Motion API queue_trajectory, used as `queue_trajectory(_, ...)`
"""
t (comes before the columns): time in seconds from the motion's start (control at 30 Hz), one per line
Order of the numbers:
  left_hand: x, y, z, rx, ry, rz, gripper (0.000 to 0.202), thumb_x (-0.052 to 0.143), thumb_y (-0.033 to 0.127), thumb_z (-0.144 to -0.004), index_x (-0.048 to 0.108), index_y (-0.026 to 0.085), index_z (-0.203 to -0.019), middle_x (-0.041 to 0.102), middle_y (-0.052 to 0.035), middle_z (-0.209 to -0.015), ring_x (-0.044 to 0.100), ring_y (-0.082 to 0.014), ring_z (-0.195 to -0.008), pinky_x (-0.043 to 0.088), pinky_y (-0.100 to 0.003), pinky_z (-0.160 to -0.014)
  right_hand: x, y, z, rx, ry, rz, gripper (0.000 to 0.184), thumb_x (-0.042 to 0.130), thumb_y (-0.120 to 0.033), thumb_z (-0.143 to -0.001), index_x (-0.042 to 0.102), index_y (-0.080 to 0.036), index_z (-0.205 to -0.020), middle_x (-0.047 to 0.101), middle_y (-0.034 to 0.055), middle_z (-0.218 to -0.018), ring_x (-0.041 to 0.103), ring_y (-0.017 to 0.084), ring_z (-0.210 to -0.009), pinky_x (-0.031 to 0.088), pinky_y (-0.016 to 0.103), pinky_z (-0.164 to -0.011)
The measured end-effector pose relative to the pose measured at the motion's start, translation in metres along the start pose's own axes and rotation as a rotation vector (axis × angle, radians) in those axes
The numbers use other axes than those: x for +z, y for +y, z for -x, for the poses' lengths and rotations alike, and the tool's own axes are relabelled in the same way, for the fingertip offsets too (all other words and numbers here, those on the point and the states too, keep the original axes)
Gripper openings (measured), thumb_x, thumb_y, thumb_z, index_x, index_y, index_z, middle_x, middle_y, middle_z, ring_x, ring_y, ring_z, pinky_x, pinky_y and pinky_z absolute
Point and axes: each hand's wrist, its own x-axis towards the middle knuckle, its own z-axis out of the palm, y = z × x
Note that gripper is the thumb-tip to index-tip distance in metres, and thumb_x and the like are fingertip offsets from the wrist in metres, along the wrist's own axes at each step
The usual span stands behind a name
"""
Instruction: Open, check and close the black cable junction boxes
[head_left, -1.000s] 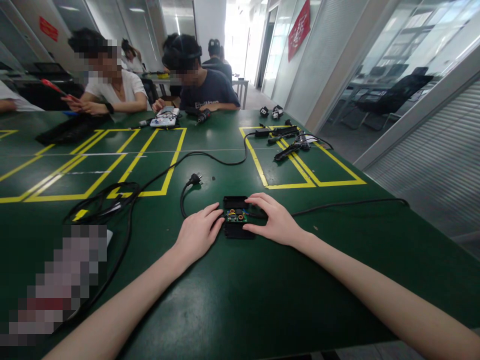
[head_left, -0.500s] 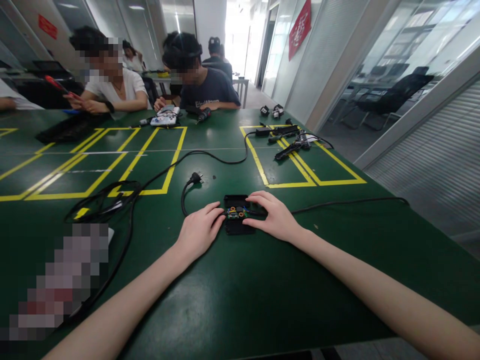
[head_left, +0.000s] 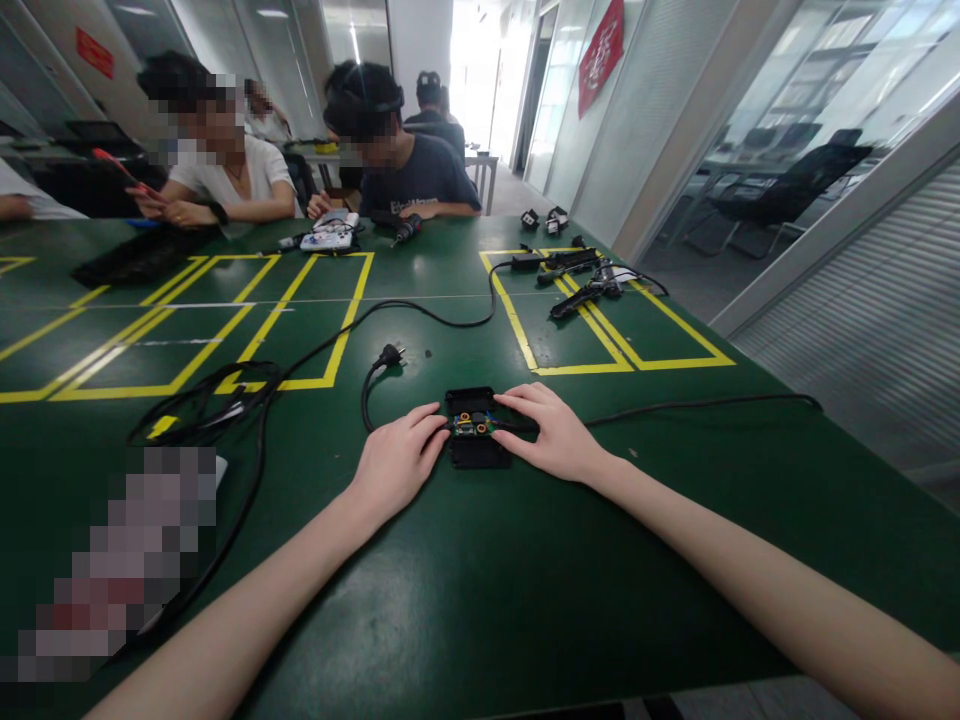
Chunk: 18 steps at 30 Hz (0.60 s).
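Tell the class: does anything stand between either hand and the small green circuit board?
Nothing visible does. The left hand is at the left end of the small green circuit board; the right hand is at its right end, straddling a thin black cable.

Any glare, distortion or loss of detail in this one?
Head view: the corridor's far end is blown out; pale sheen marks the green tabletop; the slatted partition leans, likely wide-angle distortion; the circuit board is too small for fine detail.
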Motion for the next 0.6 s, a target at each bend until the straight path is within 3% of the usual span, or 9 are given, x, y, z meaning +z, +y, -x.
queue_trajectory(0.13, -0.001, 0.000, 0.000, 0.006, 0.002, 0.003, 0.028, 0.050, 0.031, -0.106, 0.075, 0.022, -0.116, 0.072, -0.0066, -0.135, 0.076, -0.0252, -0.109, 0.062, -0.037, -0.092, -0.002, -0.001, 0.001, 0.009, 0.018, -0.020, 0.036, 0.068, -0.035, -0.091, 0.066, -0.018, -0.123, 0.069, 0.0128, -0.116, 0.065, 0.031, -0.108, 0.057, 0.049, -0.094)
queue_trajectory(0.3, -0.001, -0.002, 0.002, -0.002, 0.008, 0.041, 0.028, 0.049, 0.030, -0.107, 0.074, 0.022, -0.116, 0.074, -0.0046, -0.131, 0.077, -0.0236, -0.102, 0.062, -0.035, -0.088, -0.006, 0.007, 0.003, 0.014, -0.015, 0.011, 0.006, 0.067, -0.026, -0.091, 0.066, -0.020, -0.093, 0.068, 0.0090, -0.101, 0.065, 0.027, -0.097, 0.055, 0.041, -0.083)
queue_trajectory(0.5, -0.003, -0.004, 0.003, -0.022, 0.032, 0.144, 0.026, 0.049, 0.031, -0.107, 0.072, 0.021, -0.113, 0.077, -0.0036, -0.116, 0.075, -0.0214, -0.098, 0.059, -0.030, -0.082, -0.008, 0.011, 0.004, -0.009, -0.027, -0.005, 0.015, 0.058, -0.027, -0.100, 0.065, -0.020, -0.088, 0.069, 0.0072, -0.090, 0.064, 0.023, -0.086, 0.051, 0.036, -0.077)
queue_trajectory(0.6, -0.005, -0.004, 0.004, -0.013, 0.054, 0.180, 0.025, 0.050, 0.031, -0.106, 0.073, 0.021, -0.111, 0.076, -0.0036, -0.106, 0.074, -0.0205, -0.091, 0.057, -0.029, -0.077, -0.010, 0.010, 0.005, 0.017, -0.037, -0.036, 0.018, 0.056, -0.030, -0.101, 0.066, -0.019, -0.092, 0.068, 0.0043, -0.081, 0.062, 0.019, -0.069, 0.046, 0.030, -0.065)
